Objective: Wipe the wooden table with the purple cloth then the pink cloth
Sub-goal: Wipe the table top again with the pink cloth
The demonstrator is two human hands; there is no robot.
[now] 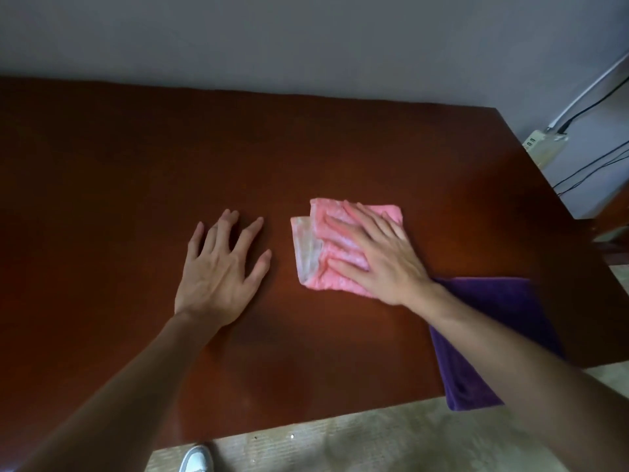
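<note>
A folded pink cloth (326, 247) lies flat on the dark reddish wooden table (136, 158), right of centre. My right hand (377, 257) presses flat on top of it, fingers spread and pointing up-left. My left hand (221, 267) rests palm down on the bare wood to the left of the cloth, fingers apart, holding nothing. A folded purple cloth (503, 321) sits at the table's near right corner, partly under my right forearm and hanging slightly over the front edge.
A grey wall runs behind the table. A power strip (541, 144) with white and black cables hangs beyond the right edge. Pale floor and a white shoe (197, 459) show below the front edge.
</note>
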